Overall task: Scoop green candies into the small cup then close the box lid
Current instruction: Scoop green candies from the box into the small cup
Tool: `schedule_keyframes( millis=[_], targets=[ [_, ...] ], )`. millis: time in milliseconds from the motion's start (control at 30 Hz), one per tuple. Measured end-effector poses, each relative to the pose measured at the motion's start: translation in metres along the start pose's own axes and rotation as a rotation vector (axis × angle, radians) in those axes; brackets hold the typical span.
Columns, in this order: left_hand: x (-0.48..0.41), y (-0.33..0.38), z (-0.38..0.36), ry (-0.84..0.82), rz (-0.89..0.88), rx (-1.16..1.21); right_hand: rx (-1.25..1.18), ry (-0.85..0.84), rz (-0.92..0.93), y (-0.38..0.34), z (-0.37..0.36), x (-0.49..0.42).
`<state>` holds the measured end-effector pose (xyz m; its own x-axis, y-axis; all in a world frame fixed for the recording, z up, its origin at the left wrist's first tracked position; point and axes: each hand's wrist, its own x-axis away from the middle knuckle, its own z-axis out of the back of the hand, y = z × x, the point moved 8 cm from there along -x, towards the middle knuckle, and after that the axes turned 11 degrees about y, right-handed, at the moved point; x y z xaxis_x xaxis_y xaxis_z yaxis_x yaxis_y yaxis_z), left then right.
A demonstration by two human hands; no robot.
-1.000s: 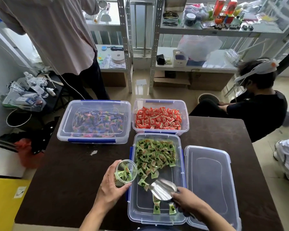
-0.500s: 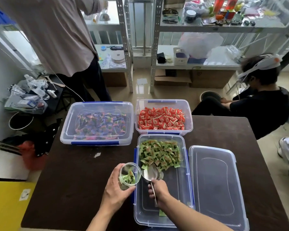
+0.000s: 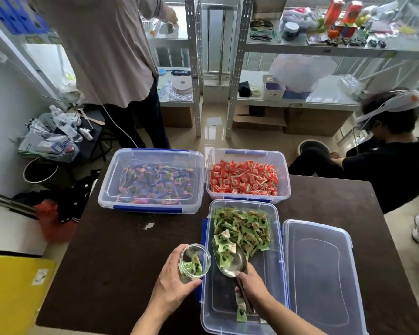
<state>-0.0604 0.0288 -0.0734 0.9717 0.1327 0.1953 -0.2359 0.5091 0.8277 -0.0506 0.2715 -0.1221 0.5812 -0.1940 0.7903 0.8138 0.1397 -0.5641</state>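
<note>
An open clear box [image 3: 278,262] with blue clips holds a heap of green candies [image 3: 242,228] in its far half. My right hand [image 3: 252,284] grips the handle of a metal scoop [image 3: 230,261], whose bowl lies inside the box against the near edge of the heap with a few candies in it. My left hand [image 3: 173,286] holds a small clear cup [image 3: 194,262] just left of the box, tilted, with a few green candies inside. The box lid [image 3: 322,274] lies flat on the table to the right of the box.
A lidded box of purple candies [image 3: 153,180] and an open box of red candies [image 3: 246,177] stand at the table's far side. One person stands at the far left by metal shelves [image 3: 237,68]; another sits at the far right. The dark table [image 3: 121,262] ends at my near side.
My right hand has pushed the scoop from the near part of the box forward into the green heap. The cup in my left hand stays beside the box.
</note>
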Motion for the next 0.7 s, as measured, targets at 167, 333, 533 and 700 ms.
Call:
schedule_keyframes(
  millis=[167,333,533,700],
  targets=[
    [0.004,-0.001,0.004,0.008,0.006,0.002,0.064,-0.003,0.099,-0.009,0.045,0.029],
    [-0.002,0.01,0.004,0.025,-0.027,-0.006,0.276,-0.077,0.282,-0.063,0.079,0.062],
    [-0.004,0.03,0.002,0.028,-0.11,-0.004,0.786,-0.084,0.552,-0.131,0.066,0.098],
    [-0.005,0.043,0.0,0.035,-0.159,-0.003,1.176,-0.013,0.79,-0.172,0.028,0.133]
  ],
)
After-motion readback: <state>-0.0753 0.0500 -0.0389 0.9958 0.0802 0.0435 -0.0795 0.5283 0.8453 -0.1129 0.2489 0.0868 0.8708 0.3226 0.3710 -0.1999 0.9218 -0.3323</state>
